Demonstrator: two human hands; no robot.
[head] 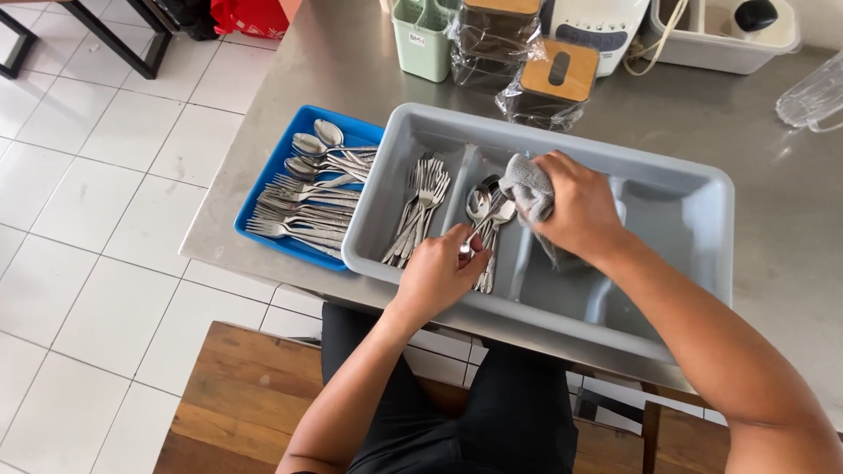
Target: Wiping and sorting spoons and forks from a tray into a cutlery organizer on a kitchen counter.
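Worktop (351, 53): steel, carried both trays.
Left hand (439, 272): pinched a spoon (479, 206).
Right hand (575, 206): clutched a grey cloth (525, 189).
Grey tray (562, 149): forks, spoons sorted.
Blue tray (263, 189): cutlery remained.

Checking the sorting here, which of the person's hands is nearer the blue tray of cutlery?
Left. The left hand is over the grey bin, just right of the blue tray; the right hand, holding a grey cloth, is farther right.

Shiny metal spoons (485, 211), matt plastic tray (667, 189)
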